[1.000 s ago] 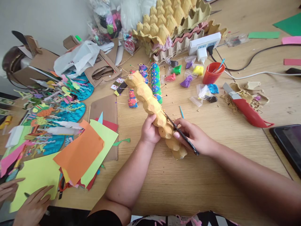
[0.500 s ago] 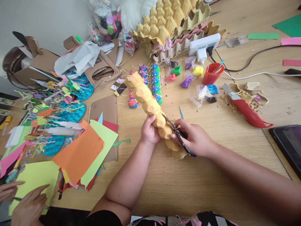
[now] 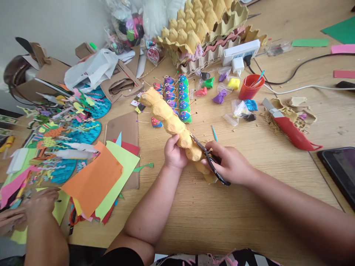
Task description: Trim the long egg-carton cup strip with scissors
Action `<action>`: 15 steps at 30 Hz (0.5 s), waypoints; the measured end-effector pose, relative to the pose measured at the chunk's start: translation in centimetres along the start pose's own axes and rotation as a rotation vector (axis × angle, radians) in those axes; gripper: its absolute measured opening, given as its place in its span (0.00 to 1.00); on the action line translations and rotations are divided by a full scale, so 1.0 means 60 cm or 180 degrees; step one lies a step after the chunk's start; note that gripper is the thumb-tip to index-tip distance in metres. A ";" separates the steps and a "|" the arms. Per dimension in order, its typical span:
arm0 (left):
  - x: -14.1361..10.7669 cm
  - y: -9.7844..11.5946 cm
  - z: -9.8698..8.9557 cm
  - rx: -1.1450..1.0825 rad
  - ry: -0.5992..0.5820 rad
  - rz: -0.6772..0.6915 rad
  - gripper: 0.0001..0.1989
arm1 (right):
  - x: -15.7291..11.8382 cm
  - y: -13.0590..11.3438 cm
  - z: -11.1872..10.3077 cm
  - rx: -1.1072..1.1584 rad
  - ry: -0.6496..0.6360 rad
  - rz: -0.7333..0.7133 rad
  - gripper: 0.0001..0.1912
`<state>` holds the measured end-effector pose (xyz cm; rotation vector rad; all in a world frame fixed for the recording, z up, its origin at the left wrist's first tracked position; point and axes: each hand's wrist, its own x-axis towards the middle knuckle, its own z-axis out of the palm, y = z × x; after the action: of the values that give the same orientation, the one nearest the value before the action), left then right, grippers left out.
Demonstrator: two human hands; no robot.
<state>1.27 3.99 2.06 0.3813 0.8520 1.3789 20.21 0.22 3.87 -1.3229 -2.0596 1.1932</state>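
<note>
A yellow egg-carton strip (image 3: 172, 122) crosses the middle of the frame, its long axis slanting from upper left to lower right. The left hand (image 3: 176, 153) clasps it near its midpoint; along its right edge, black scissors (image 3: 207, 153) run nearly parallel (tips against the strip, from where I'm standing), handles gripped in the right hand (image 3: 232, 164).

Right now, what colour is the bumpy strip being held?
The bumpy strip is yellow-orange, seen best in the head view.
</note>
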 end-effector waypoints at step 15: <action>-0.003 -0.003 0.002 0.0151 -0.0055 -0.0113 0.13 | 0.002 0.003 -0.003 0.0063 0.0067 0.0005 0.20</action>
<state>1.47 3.83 2.09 0.4123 0.8746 1.3227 20.35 0.44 3.79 -1.3228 -2.0272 1.1924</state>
